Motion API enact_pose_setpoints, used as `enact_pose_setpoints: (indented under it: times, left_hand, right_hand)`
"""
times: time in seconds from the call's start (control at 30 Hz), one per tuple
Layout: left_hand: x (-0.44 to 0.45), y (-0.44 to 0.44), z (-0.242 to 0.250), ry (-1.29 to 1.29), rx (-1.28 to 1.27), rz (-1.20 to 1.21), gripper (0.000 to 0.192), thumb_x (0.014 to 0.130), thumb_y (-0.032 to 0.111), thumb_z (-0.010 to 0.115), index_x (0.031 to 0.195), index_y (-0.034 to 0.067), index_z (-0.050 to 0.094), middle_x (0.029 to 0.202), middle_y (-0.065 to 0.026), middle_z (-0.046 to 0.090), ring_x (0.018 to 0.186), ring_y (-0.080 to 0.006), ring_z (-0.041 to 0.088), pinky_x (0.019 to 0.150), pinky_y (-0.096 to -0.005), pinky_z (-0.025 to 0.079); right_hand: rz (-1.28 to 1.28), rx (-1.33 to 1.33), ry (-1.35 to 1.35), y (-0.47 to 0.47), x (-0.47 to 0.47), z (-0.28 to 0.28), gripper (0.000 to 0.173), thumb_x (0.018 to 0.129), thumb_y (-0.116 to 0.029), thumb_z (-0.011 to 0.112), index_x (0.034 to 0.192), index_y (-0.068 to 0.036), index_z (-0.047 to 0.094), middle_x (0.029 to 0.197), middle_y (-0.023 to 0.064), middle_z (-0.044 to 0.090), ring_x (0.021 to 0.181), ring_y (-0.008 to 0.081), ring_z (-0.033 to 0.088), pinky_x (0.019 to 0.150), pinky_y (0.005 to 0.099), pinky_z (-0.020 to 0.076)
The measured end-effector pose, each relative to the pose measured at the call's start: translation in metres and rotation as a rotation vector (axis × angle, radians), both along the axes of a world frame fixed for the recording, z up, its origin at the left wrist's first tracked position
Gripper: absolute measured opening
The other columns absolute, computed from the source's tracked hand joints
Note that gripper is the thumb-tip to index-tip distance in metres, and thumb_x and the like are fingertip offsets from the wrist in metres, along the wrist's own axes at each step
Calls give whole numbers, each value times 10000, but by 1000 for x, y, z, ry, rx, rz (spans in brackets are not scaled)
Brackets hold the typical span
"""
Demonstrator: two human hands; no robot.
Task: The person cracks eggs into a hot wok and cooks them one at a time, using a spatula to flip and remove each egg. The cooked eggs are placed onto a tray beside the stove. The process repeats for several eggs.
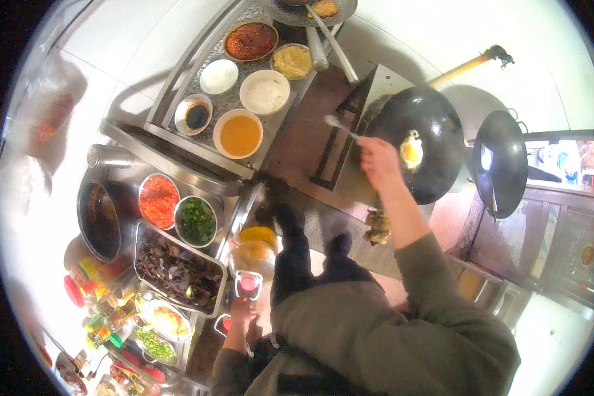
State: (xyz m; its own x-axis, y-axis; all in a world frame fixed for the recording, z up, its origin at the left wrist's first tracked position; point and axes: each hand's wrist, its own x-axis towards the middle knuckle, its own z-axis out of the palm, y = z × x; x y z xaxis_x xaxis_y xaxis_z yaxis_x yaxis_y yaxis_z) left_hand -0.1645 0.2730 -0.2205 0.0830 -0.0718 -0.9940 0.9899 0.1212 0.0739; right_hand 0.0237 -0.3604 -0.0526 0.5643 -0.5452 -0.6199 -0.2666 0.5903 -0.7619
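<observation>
My right hand [380, 162] grips the handle of a small pale-ended utensil, perhaps a spoon or brush [344, 127], over the left edge of the stove. Right beside this hand, a black wok [433, 116] holds an egg [412, 151] with an orange yolk and white edges. My left hand [241, 313] is low, its fingers curled just below a red cap with a white handle [248, 284]; whether it grips the handle cannot be told. A large clear jug with yellow liquid [253, 255] stands just beyond.
Bowls of chili paste [251, 41], orange liquid [238, 133] and white powder [265, 92] stand on a counter. Nearer are chopped red peppers [159, 202], green herbs [196, 221] and a tray of dark leaves [175, 270]. A second wok [505, 163] is at the right; ladle handles [334, 44] jut out above.
</observation>
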Motion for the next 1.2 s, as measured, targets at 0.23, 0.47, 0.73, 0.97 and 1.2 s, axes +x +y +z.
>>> enact_pose_setpoints:
  times: [0.23,0.47,0.73,0.97,1.2]
  left_hand:
    - [48,-64,16,-812,158,-909,173,967,209,589,1096,98,616,888,-38,636,645,-151,589,535,-269,481]
    - [100,-241,89,-576,-51,-928,279,974,235,604,1197,68,617,969,-34,640,739,-108,592,638,-265,494]
    - [17,-440,100,-477,-292,-914,345,997,379,590,1192,94,592,893,-51,638,739,-162,624,651,-299,524]
    - [-56,-563,122,-372,-305,-545,335,972,436,624,1092,136,535,862,-51,638,649,-174,611,552,-341,509]
    - [-83,-570,193,-475,-207,-623,204,966,301,634,1029,142,523,755,-16,549,565,-135,518,476,-318,438]
  right_hand:
    - [598,-949,101,83,156,-36,294,891,-255,607,923,2,744,821,173,697,743,288,662,687,404,523]
    - [412,-1252,-219,39,-60,67,131,868,-162,672,956,-87,734,953,142,716,913,345,678,819,422,546]
    - [301,-1344,1232,-324,-402,58,295,873,-262,641,1078,-60,707,1107,231,674,1042,393,662,893,490,540]
    - [471,-1166,1009,-445,-493,-23,421,802,-282,656,1123,-11,643,1093,274,688,1051,439,660,931,507,517]
    - [205,-978,504,-426,-506,46,373,786,-223,653,1045,42,698,878,180,689,764,268,654,709,401,500]
